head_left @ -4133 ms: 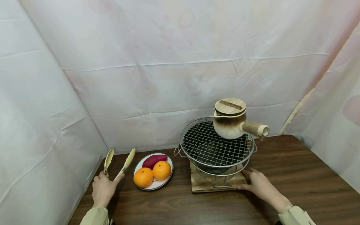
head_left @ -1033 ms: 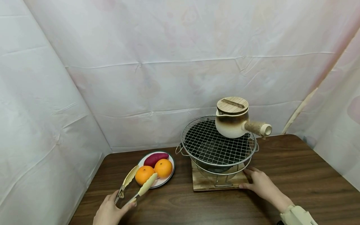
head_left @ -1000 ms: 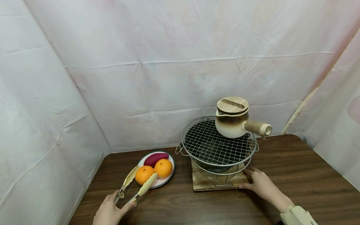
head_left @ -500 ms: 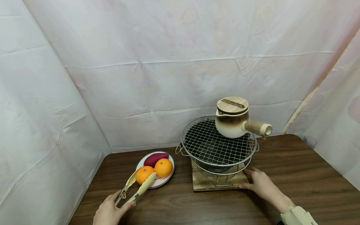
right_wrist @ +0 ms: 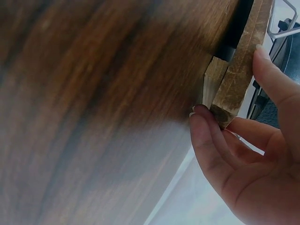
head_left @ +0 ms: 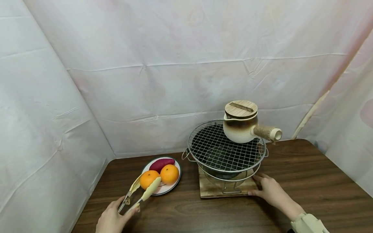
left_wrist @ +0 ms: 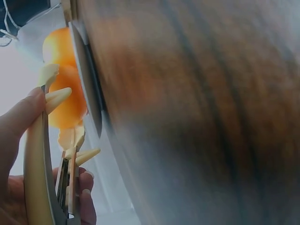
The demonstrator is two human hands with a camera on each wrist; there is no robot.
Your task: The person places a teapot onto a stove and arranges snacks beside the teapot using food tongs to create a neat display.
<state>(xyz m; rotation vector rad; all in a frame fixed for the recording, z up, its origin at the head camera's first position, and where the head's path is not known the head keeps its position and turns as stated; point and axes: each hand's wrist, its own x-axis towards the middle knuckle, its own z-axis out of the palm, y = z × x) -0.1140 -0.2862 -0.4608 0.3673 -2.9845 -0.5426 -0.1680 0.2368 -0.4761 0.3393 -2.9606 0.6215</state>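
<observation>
My left hand (head_left: 112, 217) grips a pair of tongs (head_left: 151, 189) with cream scalloped tips. These tips lie on either side of the nearer orange (head_left: 148, 180), right at its skin. A second orange (head_left: 169, 174) and a purple sweet potato (head_left: 162, 164) share the white, dark-rimmed plate (head_left: 175, 188). At the right, my right hand (head_left: 270, 190) holds the front right corner of a wooden board (head_left: 210, 191). The right wrist view shows the thumb (right_wrist: 272, 77) on the board's top and fingertips (right_wrist: 201, 123) at its lower edge.
On the board stands a round grill (head_left: 217, 153) with a wire mesh top and side handles. A lidded clay teapot (head_left: 239, 131) sits on the mesh, its rope-wrapped handle pointing right. Behind the dark wooden table (head_left: 180, 215) hangs a pale sheet (head_left: 163, 90).
The left hand has brought the tongs from left of the plate to the nearer orange, and the tips have drawn closer around it. That orange has shifted slightly. The right hand stays put.
</observation>
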